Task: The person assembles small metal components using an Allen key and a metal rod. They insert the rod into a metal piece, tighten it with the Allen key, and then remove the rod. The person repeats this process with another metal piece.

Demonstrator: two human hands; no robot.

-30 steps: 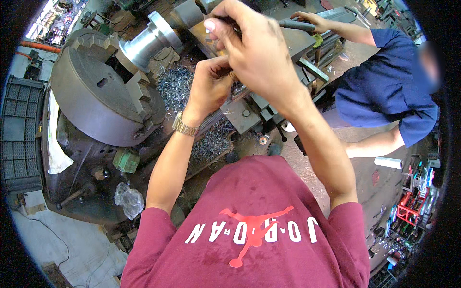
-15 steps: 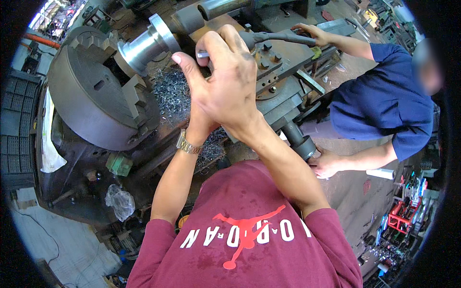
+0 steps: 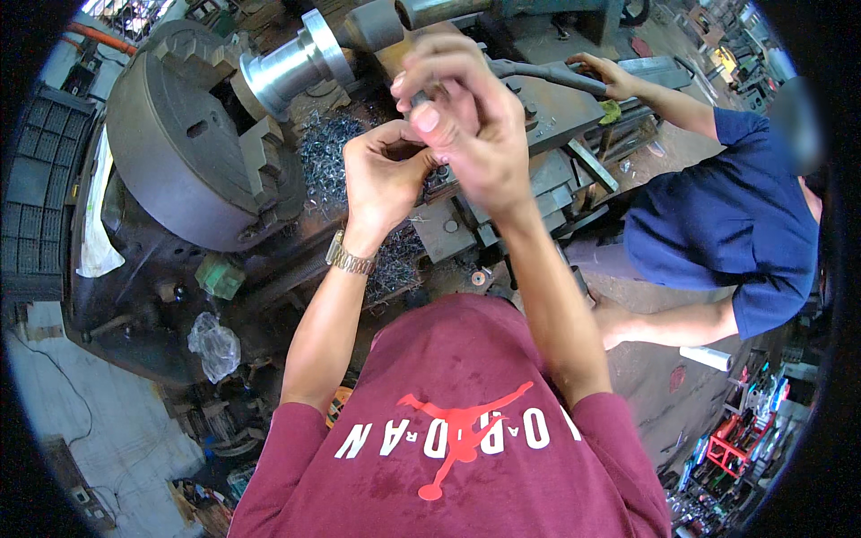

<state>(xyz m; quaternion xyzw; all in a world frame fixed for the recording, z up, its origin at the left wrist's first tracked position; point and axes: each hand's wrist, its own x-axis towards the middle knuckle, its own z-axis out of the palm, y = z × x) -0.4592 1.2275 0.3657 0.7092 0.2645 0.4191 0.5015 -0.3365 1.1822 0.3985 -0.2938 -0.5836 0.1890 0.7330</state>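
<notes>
Steadiness seemed key: left hand (image 3: pixel 384 186) and right hand (image 3: pixel 486 148) curled narrow, close together near metal shavings (image 3: pixel 325 154); what they held, if anything, I couldn't tell.

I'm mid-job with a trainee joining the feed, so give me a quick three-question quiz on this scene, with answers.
1. Which of the person's hands, the left hand or the right hand, has the metal watch at its wrist?
2. True or false: in the picture, the large chuck is left of the metal shavings.
3. The co-worker's shirt is: a) white, b) navy blue, c) yellow.

Key: 1. left hand; 2. true; 3. b.
</notes>
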